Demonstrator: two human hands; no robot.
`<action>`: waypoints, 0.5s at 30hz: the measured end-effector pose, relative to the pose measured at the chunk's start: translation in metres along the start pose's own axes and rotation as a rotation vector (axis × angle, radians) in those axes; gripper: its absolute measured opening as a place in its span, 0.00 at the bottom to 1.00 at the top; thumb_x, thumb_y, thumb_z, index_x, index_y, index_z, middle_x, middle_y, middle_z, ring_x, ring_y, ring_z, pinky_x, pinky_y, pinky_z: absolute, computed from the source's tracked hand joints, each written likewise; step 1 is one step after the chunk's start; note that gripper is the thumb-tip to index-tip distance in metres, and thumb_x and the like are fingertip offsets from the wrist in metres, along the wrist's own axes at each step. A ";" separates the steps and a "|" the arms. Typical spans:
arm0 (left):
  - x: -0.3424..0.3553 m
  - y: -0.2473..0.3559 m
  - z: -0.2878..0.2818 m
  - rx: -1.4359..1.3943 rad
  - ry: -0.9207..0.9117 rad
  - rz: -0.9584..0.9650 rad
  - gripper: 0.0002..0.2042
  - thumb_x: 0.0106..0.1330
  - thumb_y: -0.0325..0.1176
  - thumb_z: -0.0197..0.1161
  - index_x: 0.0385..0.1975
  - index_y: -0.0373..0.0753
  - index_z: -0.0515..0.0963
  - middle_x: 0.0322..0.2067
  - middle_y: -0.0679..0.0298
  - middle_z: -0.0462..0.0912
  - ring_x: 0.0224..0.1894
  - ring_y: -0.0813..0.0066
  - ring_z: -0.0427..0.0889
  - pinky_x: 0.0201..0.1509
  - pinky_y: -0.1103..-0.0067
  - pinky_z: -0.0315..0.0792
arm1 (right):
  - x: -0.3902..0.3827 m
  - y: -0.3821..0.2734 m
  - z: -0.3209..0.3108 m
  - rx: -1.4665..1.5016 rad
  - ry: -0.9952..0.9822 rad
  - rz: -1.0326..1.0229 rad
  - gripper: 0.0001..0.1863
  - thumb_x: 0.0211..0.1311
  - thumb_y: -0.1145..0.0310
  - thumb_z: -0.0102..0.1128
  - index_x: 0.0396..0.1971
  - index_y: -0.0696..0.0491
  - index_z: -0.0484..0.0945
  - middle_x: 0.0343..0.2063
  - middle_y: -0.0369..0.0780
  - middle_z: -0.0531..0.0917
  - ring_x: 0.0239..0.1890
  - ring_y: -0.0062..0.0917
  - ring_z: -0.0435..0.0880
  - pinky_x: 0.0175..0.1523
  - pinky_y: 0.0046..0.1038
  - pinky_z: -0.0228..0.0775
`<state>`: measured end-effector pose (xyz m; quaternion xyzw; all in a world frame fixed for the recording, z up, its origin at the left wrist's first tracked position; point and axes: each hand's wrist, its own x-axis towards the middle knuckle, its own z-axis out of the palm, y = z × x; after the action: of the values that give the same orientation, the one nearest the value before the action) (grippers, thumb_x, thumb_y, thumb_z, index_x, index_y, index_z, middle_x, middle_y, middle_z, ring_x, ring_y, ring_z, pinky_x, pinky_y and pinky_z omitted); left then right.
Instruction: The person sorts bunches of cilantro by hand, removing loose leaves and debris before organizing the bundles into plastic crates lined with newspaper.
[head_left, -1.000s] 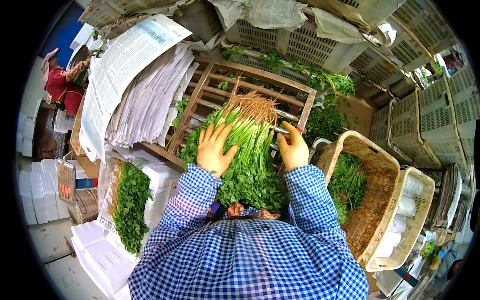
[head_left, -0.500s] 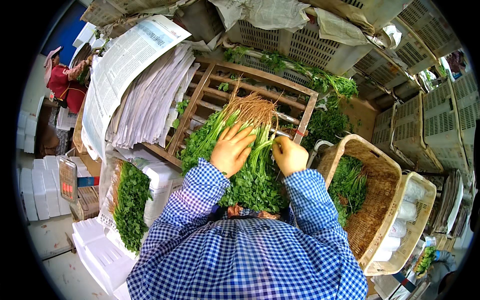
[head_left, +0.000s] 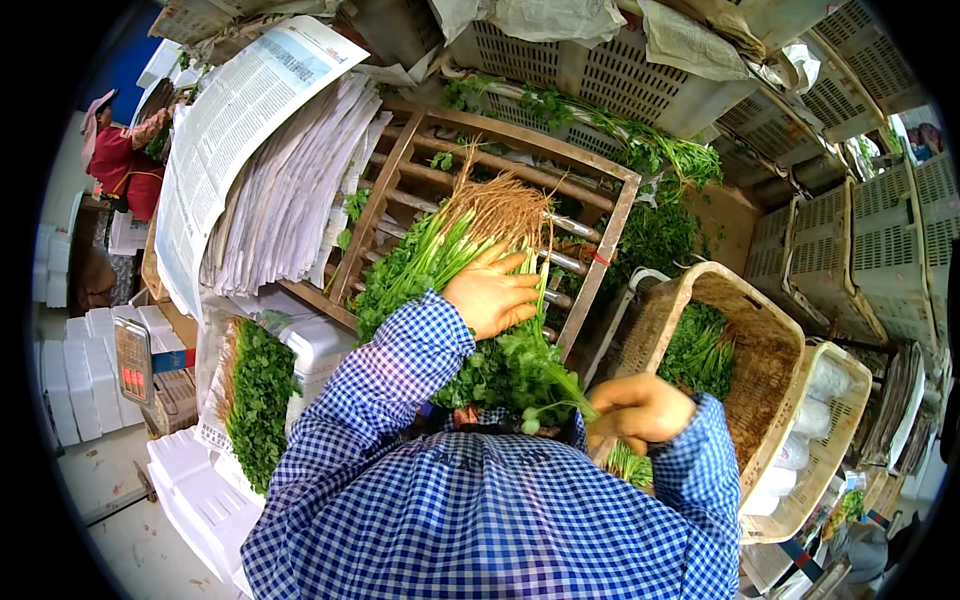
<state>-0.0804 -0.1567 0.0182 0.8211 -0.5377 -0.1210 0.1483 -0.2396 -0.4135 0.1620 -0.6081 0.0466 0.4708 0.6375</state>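
A large bunch of coriander [head_left: 420, 250], or a leafy herb much like it, lies on a wooden slatted rack [head_left: 400, 185]. Its brown roots [head_left: 497, 212] point away from me and its leaves toward me. Across the stems rests my left hand [head_left: 492, 292], fingers stretched out flat and pressing on the bunch. My right hand [head_left: 640, 408] is at the near right, off the bunch, with its fingers closed on the stem end of a leafy coriander sprig [head_left: 550, 378]. The sprig's leaves trail back over the bunch. Part of the right fingers is blurred.
A tall stack of newspaper [head_left: 280, 190] stands left of the rack. Rooted greens [head_left: 258, 400] lie at the lower left beside white foam boxes [head_left: 200, 475]. Right are a plastic crate [head_left: 770, 400] holding greens and more crates [head_left: 880, 225]. A co-worker [head_left: 125, 155] is at far left.
My right hand has moved from the bunch toward me and to the right, drawing a sprig with it. My left hand has shifted slightly right over the stems.
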 end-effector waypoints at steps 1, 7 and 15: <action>-0.001 0.000 0.002 0.004 0.001 -0.008 0.17 0.73 0.50 0.56 0.52 0.49 0.84 0.61 0.66 0.80 0.71 0.56 0.68 0.80 0.55 0.49 | -0.015 -0.006 -0.004 0.005 0.040 0.011 0.06 0.63 0.75 0.61 0.35 0.59 0.85 0.22 0.37 0.86 0.13 0.13 0.74 0.19 0.19 0.67; -0.001 0.000 0.000 0.021 -0.154 -0.075 0.17 0.73 0.47 0.58 0.54 0.48 0.82 0.66 0.66 0.74 0.74 0.60 0.62 0.81 0.57 0.45 | -0.054 0.020 -0.025 0.255 0.032 -0.923 0.06 0.64 0.80 0.61 0.36 0.67 0.82 0.17 0.42 0.84 0.12 0.20 0.81 0.13 0.19 0.68; -0.020 0.010 -0.023 -0.290 0.417 -0.174 0.24 0.70 0.43 0.62 0.64 0.44 0.74 0.66 0.55 0.75 0.73 0.51 0.66 0.79 0.50 0.49 | 0.049 0.053 -0.047 0.434 0.847 -0.325 0.43 0.66 0.42 0.64 0.70 0.56 0.64 0.47 0.46 0.85 0.40 0.29 0.87 0.52 0.33 0.81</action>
<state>-0.0890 -0.1392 0.0437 0.8417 -0.3997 -0.0375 0.3610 -0.2236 -0.4355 0.0802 -0.5986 0.3026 0.0566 0.7395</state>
